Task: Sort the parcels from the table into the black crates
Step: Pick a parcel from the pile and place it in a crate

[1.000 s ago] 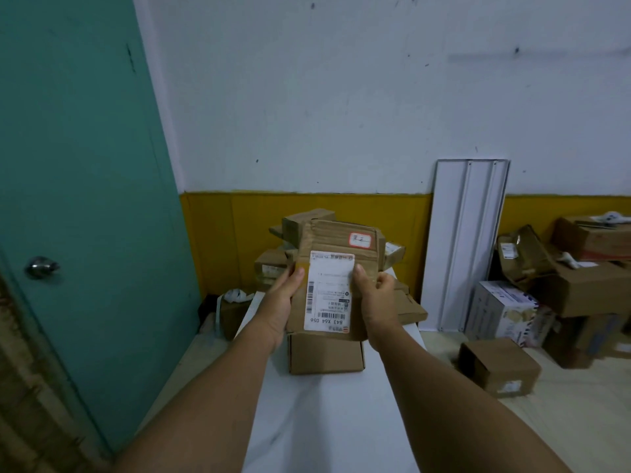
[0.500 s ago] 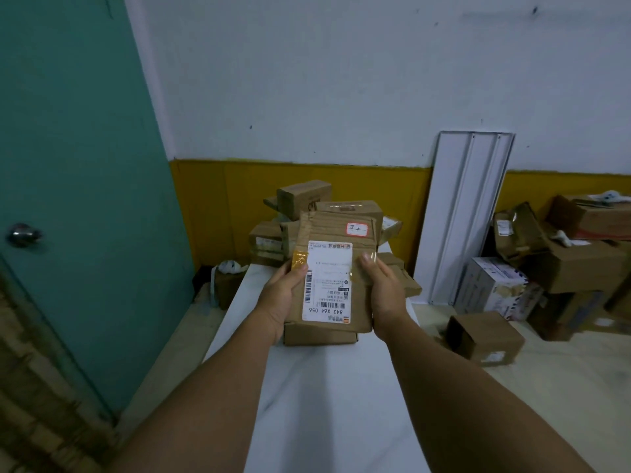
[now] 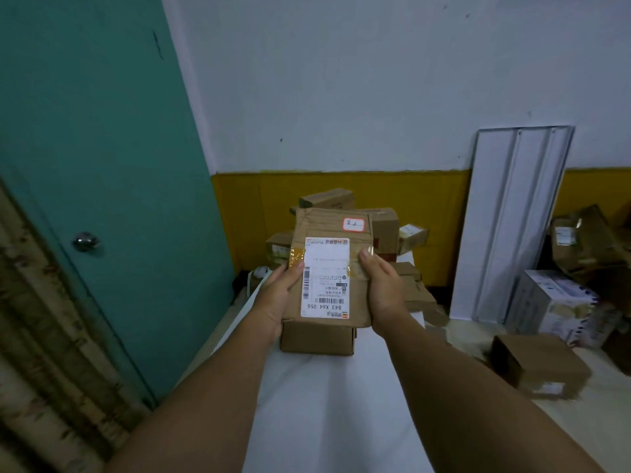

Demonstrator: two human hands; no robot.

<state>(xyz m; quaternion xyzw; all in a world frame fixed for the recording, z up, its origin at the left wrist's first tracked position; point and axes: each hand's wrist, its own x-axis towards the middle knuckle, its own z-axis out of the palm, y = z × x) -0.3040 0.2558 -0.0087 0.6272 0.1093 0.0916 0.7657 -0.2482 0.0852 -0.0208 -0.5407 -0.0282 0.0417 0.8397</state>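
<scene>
Both hands are holding a flat brown cardboard parcel up above the white table, its label facing the camera. The left hand is gripping the left edge, thumb lying on the white shipping label, while the right hand is clamping the right edge, thumb on the taped face. A small cardboard box is sitting on the table just beneath the parcel, and more parcels are lying piled at the far end.
</scene>
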